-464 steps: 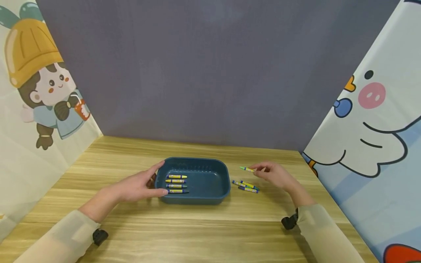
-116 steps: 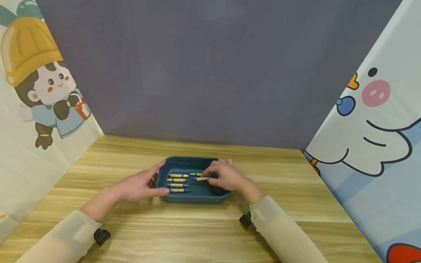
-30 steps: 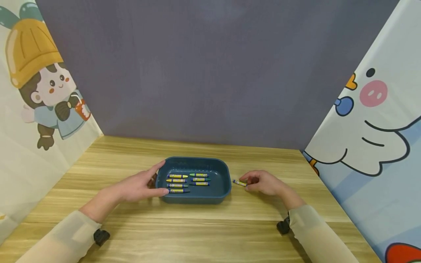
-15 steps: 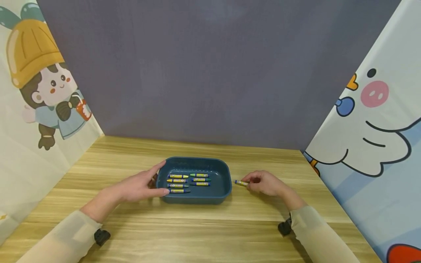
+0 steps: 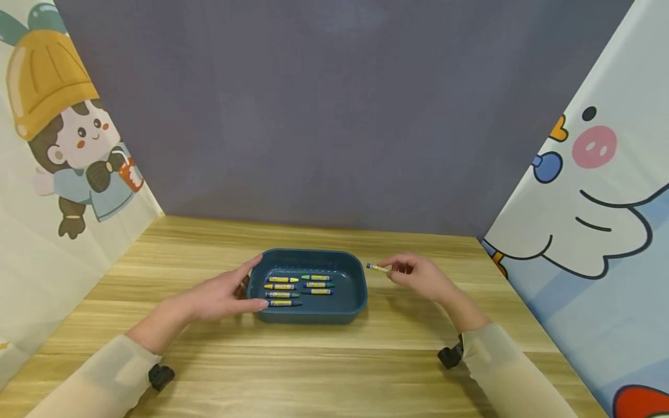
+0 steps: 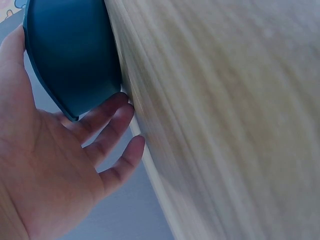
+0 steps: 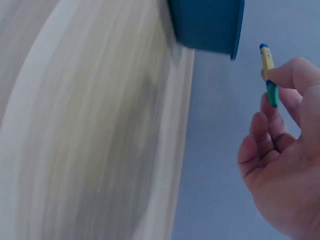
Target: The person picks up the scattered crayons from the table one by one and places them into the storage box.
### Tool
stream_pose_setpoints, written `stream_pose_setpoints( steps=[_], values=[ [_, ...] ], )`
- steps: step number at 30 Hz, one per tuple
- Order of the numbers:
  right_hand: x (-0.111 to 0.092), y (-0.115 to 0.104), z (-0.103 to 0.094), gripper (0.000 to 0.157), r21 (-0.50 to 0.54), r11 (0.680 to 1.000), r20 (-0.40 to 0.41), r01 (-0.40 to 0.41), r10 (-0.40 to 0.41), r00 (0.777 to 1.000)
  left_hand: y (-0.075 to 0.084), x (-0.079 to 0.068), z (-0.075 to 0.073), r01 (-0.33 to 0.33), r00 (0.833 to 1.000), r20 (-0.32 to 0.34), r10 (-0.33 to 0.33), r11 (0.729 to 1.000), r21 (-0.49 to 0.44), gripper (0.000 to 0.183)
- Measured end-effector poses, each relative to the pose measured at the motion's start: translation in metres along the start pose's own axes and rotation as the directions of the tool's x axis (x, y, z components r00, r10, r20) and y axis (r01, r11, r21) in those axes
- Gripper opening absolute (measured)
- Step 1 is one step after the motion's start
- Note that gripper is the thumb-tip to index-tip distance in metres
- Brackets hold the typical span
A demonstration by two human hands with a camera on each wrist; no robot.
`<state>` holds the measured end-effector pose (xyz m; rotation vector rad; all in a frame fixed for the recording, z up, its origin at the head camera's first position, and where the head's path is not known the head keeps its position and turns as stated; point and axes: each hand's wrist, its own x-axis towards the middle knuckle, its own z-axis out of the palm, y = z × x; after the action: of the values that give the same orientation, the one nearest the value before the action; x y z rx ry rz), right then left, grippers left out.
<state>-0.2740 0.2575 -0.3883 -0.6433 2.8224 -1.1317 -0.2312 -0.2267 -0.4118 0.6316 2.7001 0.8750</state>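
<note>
A dark blue rectangular tray (image 5: pixel 313 319) sits on the table. Inside it, several crayons (image 5: pixel 281 295) in yellow and blue wrappers lie in a left column, and three more crayons (image 5: pixel 317 285) form a column to their right. My left hand (image 5: pixel 219 295) holds the tray's left end, thumb at the front corner and index finger at the back one. Just beyond the tray's right side, my right hand (image 5: pixel 420 280) pinches a crayon (image 5: pixel 376 267) above the table. In the right wrist view this green-tipped crayon (image 7: pixel 268 62) sits between thumb and fingers, its blue end pointing away.
The wooden table (image 5: pixel 313 371) ends at a grey back panel (image 5: pixel 334 116). Cartoon-printed side panels stand at the left (image 5: pixel 68 174) and right (image 5: pixel 590 203).
The right hand has picked the crayon up off the table and moved it up and back, near the tray's right rim. Earlier, other crayons went from table to tray. The left hand stays put.
</note>
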Motion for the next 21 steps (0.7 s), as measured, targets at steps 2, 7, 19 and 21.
stream_pose_setpoints(
  steps=[2,7,19,21],
  values=[
    [0.003,-0.009,0.004,0.025,0.009,0.999,-0.016,0.036,-0.036,0.999,0.000,0.000,0.000,0.002,1.000,-0.002,-0.002,1.000,0.006,0.114],
    [0.011,-0.026,0.019,0.026,0.042,0.991,-0.014,0.124,-0.124,0.992,0.001,0.000,-0.001,-0.002,1.000,-0.001,0.002,1.000,-0.001,0.114],
    [0.033,-0.050,0.070,0.023,-0.086,0.961,0.059,0.264,-0.260,0.964,0.000,0.001,0.000,0.011,1.000,-0.004,-0.011,1.000,0.003,0.115],
    [0.035,-0.054,0.075,0.023,-0.127,0.945,0.076,0.300,-0.293,0.953,0.000,0.002,0.000,0.010,1.000,-0.005,-0.010,1.000,0.006,0.115]
  ],
)
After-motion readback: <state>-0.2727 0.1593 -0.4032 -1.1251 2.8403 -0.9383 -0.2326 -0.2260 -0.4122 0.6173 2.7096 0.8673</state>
